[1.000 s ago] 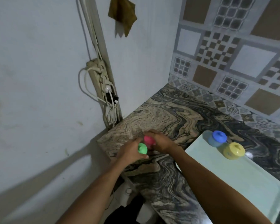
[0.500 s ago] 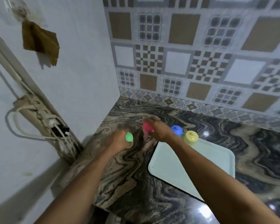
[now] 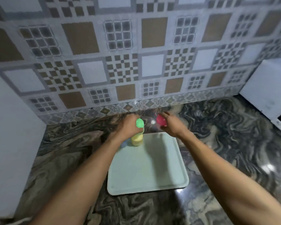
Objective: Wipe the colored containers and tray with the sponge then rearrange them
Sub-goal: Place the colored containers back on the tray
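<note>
Head view: left hand [image 3: 126,129] around rounded green container [image 3: 139,123], right hand [image 3: 172,126] around red container [image 3: 161,120], near smooth tray [image 3: 152,169].

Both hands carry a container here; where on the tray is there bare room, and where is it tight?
The tray is bare over its near half and whole right side. The far-left corner is crowded: the yellow container and blue container sit together there, below the left hand with the green container.
</note>
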